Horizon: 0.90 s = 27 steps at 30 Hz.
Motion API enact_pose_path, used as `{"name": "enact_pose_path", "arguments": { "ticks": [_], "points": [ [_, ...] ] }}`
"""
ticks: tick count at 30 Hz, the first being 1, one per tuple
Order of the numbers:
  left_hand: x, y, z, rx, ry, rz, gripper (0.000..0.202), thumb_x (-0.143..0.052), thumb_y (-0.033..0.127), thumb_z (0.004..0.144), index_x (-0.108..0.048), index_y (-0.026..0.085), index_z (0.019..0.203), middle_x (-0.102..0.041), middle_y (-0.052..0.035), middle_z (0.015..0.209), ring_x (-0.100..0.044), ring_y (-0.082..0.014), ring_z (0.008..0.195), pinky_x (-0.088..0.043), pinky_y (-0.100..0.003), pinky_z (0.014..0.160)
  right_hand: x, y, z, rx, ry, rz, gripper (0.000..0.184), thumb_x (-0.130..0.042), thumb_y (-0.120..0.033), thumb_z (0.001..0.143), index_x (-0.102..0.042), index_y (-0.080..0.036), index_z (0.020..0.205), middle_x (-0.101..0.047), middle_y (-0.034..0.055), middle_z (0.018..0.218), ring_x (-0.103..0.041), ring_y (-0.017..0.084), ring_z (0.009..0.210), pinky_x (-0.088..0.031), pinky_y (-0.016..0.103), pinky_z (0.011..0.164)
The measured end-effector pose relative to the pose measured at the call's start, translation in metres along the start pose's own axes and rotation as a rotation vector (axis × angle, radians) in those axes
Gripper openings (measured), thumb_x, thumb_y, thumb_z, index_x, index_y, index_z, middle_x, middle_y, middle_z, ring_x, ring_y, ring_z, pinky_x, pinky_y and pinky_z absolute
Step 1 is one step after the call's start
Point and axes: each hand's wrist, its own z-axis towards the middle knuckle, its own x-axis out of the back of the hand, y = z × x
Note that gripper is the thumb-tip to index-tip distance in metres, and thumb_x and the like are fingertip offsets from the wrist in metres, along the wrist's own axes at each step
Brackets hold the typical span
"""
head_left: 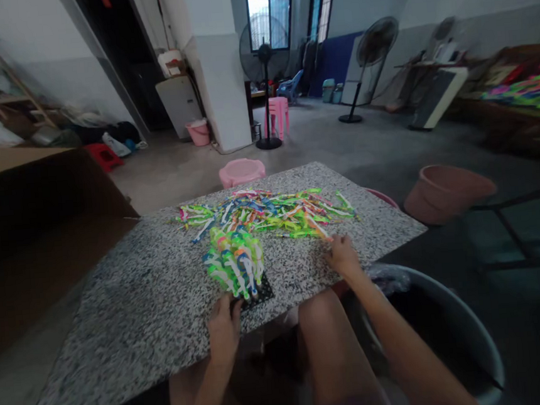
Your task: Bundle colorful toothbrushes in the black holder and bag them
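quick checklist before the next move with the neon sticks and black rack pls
1. Left hand at the near edge of the black plastic grid rack: ok, touching it.
2. Bunched neon green plastic sticks on the rack: ok, sitting together on it.
3. Right hand at an orange-and-white plastic stick: cannot tell whether it grips.
4. Loose pile of multicoloured plastic sticks on the speckled granite slab: ok, beside the rack.
5. Contents of the dark grey round tub: cannot tell.
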Motion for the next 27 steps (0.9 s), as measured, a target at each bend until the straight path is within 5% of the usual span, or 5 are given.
{"name": "enact_pose_path", "arguments": {
  "ticks": [4,8,13,16,27],
  "points": [
    [0.0,0.005,0.0,0.018,-0.023,0.032,0.019,-0.044,0.034,0.094,-0.054,0.019,0.101,-0.065,-0.0081,0.087,-0.065,-0.0234,0.082,-0.052,-0.035,0.073,0.011,0.023,0.028,0.007,-0.085,-0.104,0.024,-0.051,-0.005,0.079,-0.061,-0.004,0.1,-0.064,0.0231,0.101,-0.065,0.026,0.087,-0.045,0.032,0.071],
    [0.002,0.01,-0.001,0.05,-0.048,0.019,0.014,-0.044,0.031,0.094,-0.053,0.021,0.099,-0.064,-0.0066,0.087,-0.064,-0.0226,0.082,-0.051,-0.035,0.074,0.017,0.014,0.013,0.056,-0.139,-0.05,0.009,-0.056,-0.009,0.075,-0.064,-0.012,0.078,-0.068,0.0134,0.082,-0.066,0.023,0.077,-0.045,0.029,0.066],
    [0.005,0.014,0.001,0.081,-0.083,-0.009,0.011,-0.046,0.028,0.093,-0.053,0.02,0.096,-0.064,-0.0068,0.086,-0.063,-0.0228,0.083,-0.051,-0.035,0.075,-0.009,-0.045,-0.058,0.173,-0.326,0.803,0.02,-0.057,-0.037,0.079,-0.06,-0.02,0.087,-0.066,0.0007,0.069,-0.061,0.016,0.053,-0.047,0.026,0.052],
    [0.005,0.014,0.001,0.076,-0.079,-0.033,0.011,-0.046,0.026,0.092,-0.053,0.019,0.098,-0.065,-0.0077,0.088,-0.063,-0.0229,0.084,-0.051,-0.035,0.076,-0.034,-0.08,-0.095,0.234,-0.303,0.988,0.021,-0.06,-0.041,0.075,-0.059,-0.02,0.082,-0.068,0.0019,0.07,-0.065,0.018,0.064,-0.05,0.027,0.058],
    [0.005,0.012,0.003,0.096,-0.065,-0.08,0.01,-0.048,0.025,0.092,-0.054,0.02,0.097,-0.065,-0.0059,0.085,-0.064,-0.0211,0.08,-0.051,-0.033,0.071,-0.032,-0.11,-0.091,0.323,-0.349,0.392,0.004,-0.064,-0.019,0.072,-0.066,-0.021,0.075,-0.075,0.0023,0.075,-0.07,0.018,0.072,-0.048,0.024,0.067]
  ]
}}
